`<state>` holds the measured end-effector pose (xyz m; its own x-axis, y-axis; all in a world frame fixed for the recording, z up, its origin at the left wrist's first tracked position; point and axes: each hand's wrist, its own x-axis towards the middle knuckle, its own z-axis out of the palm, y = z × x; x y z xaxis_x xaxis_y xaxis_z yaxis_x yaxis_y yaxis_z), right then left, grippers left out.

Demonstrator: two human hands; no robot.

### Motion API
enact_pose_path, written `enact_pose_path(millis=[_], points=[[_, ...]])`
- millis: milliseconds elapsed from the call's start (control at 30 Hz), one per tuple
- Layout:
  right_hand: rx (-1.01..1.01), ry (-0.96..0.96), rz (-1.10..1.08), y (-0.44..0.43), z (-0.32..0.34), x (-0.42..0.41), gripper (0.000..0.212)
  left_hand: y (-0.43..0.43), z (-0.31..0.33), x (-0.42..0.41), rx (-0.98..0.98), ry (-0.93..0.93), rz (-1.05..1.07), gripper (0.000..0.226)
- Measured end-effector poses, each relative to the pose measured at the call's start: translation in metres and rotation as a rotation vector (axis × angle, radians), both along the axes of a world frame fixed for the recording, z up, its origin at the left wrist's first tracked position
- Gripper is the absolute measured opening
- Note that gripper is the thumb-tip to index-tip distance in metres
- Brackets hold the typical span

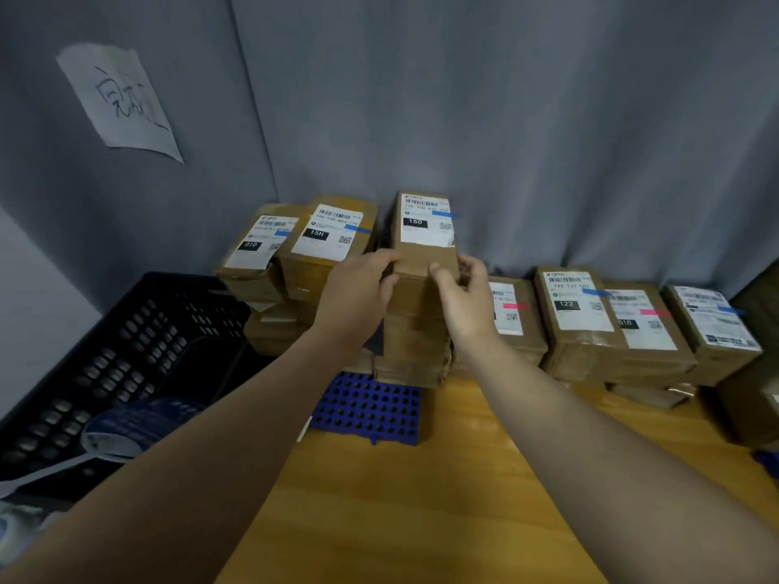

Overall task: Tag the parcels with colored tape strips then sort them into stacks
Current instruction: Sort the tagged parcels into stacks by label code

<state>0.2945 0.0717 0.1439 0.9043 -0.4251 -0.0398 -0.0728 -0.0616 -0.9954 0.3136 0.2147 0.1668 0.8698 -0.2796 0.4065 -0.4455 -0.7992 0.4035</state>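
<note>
A brown cardboard parcel (pixel 425 242) with a white label marked 150 and a blue tape strip lies on top of the tall middle stack (pixel 415 343). My left hand (pixel 358 297) grips its near left corner, and my right hand (pixel 463 301) grips its near right corner, thumb on top. Left of it stand two more stacks whose top parcels, marked 15H (pixel 331 238) and 010 (pixel 257 246), carry blue strips. To the right lie lower parcels: one with a pink strip (pixel 512 314), one marked 122 with blue (pixel 575 305), another with pink (pixel 645 322), another with blue (pixel 712 318).
A black plastic crate (pixel 139 330) stands at the left, with a roll of blue tape (pixel 126 427) on its near rim. A blue perforated tray (pixel 371 408) lies on the wooden table (pixel 400 499). A grey curtain hangs behind; a paper note (pixel 120 99) is stuck on it.
</note>
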Motion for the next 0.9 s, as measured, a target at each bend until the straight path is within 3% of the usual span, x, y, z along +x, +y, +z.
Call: enact_pose_path(millis=[167,333,533,667,833,900], points=[[-0.131,-0.006,-0.053,-0.004,-0.005,0.006,0.034,-0.004,-0.005,0.002,0.022,0.031,-0.002,0.032],[-0.136,0.031,-0.016,-0.008,-0.006,0.004,0.042,-0.007,-0.011,0.001,0.023,-0.006,0.014,0.032],[-0.214,-0.005,-0.050,-0.033,-0.008,-0.007,0.028,-0.018,-0.002,-0.015,-0.024,-0.075,-0.039,0.028],[-0.493,0.071,-0.075,-0.073,-0.023,-0.015,0.036,-0.035,-0.004,-0.030,-0.031,-0.058,-0.091,0.028],[-0.952,0.357,-0.093,-0.130,-0.035,-0.035,0.051,-0.065,-0.014,-0.051,-0.038,0.001,-0.146,0.025],[-1.026,0.469,-0.090,-0.149,-0.041,-0.040,0.065,-0.075,-0.020,-0.059,-0.029,0.034,-0.166,0.026]])
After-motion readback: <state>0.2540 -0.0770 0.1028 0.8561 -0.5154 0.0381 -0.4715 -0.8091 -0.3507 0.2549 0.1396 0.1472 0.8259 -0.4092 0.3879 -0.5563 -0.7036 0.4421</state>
